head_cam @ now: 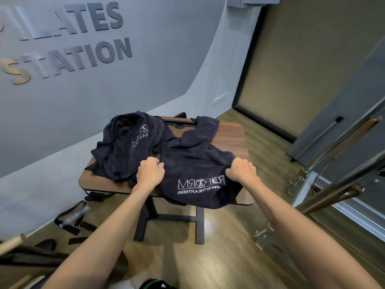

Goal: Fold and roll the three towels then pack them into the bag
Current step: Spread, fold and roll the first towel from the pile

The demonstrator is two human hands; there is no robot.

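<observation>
A dark navy towel [195,161] with a white logo lies spread over the right half of a small wooden table [231,132], its near edge hanging over the front. My left hand [150,171] grips its near left corner and my right hand [241,168] grips its near right corner, both fists closed on the cloth. A second crumpled navy towel [125,147] is heaped on the table's left side, touching the first. I cannot make out a third towel. A dark object at the bottom edge [156,285] may be the bag.
The table stands on a black T-shaped leg [170,217] over wood flooring. Black straps and a plastic bottle [75,217] lie on the floor to the left, below a grey wall with lettering. Metal and wooden rails [325,184] run along the right.
</observation>
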